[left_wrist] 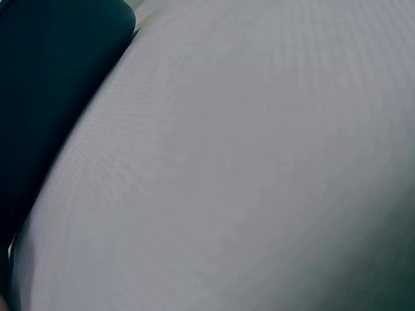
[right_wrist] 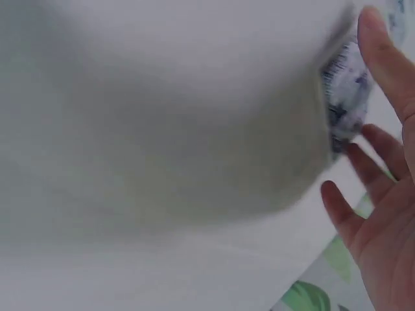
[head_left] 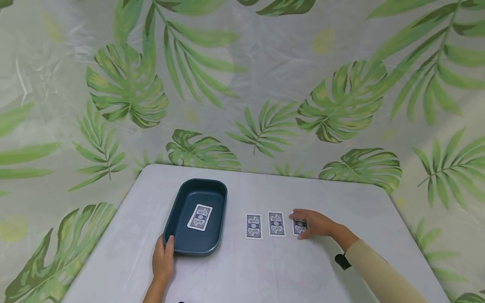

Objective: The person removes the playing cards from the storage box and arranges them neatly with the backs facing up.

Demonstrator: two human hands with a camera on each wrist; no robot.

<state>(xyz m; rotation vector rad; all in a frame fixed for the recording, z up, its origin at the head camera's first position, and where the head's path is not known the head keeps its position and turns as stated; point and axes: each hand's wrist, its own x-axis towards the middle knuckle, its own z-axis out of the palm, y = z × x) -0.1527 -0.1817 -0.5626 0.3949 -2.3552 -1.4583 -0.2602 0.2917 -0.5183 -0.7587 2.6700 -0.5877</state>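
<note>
My left hand (head_left: 163,260) grips the near-left corner of a dark blue tray (head_left: 221,219), thumb over the rim. Face down inside the tray lies a playing card (head_left: 200,217) with a blue patterned back. To the tray's right, two more playing cards, a left one (head_left: 253,227) and a middle one (head_left: 276,224), lie face down on the table. Over a third card (head_left: 299,227) at the row's right end is my right hand (head_left: 318,223), its thumb and fingers spread about the card's two short ends. In the right wrist view, whether they touch it I cannot tell.
A white cloth covers the table (head_left: 242,273). Behind and beside the table hangs a sheet (head_left: 273,75) with green leaf prints. The left wrist view shows mostly white cloth, with the tray's dark side along its left edge.
</note>
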